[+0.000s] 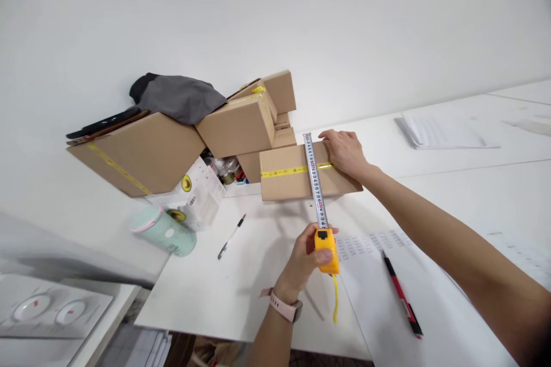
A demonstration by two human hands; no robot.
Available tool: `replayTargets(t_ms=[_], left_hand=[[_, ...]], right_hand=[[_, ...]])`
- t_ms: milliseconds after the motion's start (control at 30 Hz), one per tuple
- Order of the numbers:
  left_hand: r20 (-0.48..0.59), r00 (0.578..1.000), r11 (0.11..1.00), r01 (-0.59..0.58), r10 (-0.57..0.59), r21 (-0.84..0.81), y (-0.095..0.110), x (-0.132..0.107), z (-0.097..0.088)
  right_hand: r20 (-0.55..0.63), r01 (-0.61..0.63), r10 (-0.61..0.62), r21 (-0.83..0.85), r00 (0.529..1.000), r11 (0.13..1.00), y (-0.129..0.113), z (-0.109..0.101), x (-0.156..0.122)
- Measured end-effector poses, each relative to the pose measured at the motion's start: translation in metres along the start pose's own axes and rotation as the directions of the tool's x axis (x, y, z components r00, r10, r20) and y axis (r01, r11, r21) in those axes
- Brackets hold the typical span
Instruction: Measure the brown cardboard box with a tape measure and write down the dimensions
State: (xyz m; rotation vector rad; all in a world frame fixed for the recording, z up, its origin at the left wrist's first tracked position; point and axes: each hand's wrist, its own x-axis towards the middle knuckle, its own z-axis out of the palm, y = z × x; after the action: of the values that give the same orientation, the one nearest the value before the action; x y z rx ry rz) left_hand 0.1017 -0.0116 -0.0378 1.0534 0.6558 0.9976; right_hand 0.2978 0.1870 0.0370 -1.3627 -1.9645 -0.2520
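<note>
In the head view, my left hand (301, 261) is wrapped round a yellow tape measure (329, 251), thumb on its case. The metal blade (315, 183) runs out away from me, across the top of a taped cardboard box (284, 178), and its tip reaches the box's far edge. A yellow cord dangles from the case. My right hand (344, 152) rests on the right end of that box, thumb and fingers spread over its top and far edge. The fingers do not touch the blade.
Stacked cardboard boxes (236, 123) stand behind to the left, with a grey cloth (181, 97) on top. A mint tumbler (166, 232), a white carton (202, 195) and a clear pen (231, 236) lie left. To the right are a red-black pen (401, 292), a printed sheet (370, 275) and papers (441, 132).
</note>
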Motion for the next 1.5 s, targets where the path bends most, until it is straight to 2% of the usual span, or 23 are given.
replayTargets(t_ms=[100, 333, 600, 933, 1100, 1233, 1333, 1400, 1467, 1500], left_hand=[[-0.006, 1.000, 0.999, 0.029, -0.029, -0.023, -0.006, -0.002, -0.005], [0.019, 0.997, 0.996, 0.080, -0.080, -0.023, -0.017, -0.007, -0.005], [0.066, 0.991, 0.992, 0.115, -0.118, 0.052, -0.033, -0.002, -0.008], [0.089, 0.986, 0.987, 0.131, -0.140, 0.098, -0.033, -0.002, -0.008], [0.175, 0.982, 0.990, 0.043, -0.067, 0.137, -0.024, -0.018, -0.004], [0.173, 0.984, 0.997, 0.035, -0.046, 0.063, -0.031, -0.052, 0.006], [0.162, 0.978, 0.991, 0.134, -0.134, 0.011, -0.042, -0.082, 0.013], [0.152, 0.967, 0.978, 0.208, -0.204, -0.008, -0.047, -0.098, 0.016], [0.133, 0.955, 0.964, 0.265, -0.264, 0.010, -0.046, -0.110, 0.019], [0.124, 0.948, 0.956, 0.290, -0.292, 0.040, -0.044, -0.114, 0.020]], right_hand=[[0.020, 0.057, -0.056, -0.024, 0.998, 0.998, -0.002, -0.003, 0.000], [0.072, 0.152, -0.146, -0.081, 0.987, 0.985, 0.001, 0.001, 0.003], [0.009, 0.182, -0.182, -0.047, 0.983, 0.982, 0.010, 0.012, 0.005], [-0.018, 0.132, -0.133, -0.053, 0.991, 0.990, 0.005, 0.008, 0.002], [-0.087, 0.070, -0.083, -0.148, 0.993, 0.987, -0.006, 0.004, -0.004], [-0.123, 0.108, -0.131, -0.178, 0.984, 0.978, -0.020, -0.007, -0.040], [-0.132, 0.183, -0.202, -0.143, 0.970, 0.973, -0.027, -0.010, -0.088], [-0.097, 0.227, -0.236, -0.099, 0.967, 0.969, -0.028, -0.008, -0.118], [-0.046, 0.213, -0.213, -0.014, 0.976, 0.977, -0.027, -0.010, -0.138], [-0.033, 0.161, -0.160, 0.055, 0.987, 0.985, -0.025, -0.013, -0.144]])
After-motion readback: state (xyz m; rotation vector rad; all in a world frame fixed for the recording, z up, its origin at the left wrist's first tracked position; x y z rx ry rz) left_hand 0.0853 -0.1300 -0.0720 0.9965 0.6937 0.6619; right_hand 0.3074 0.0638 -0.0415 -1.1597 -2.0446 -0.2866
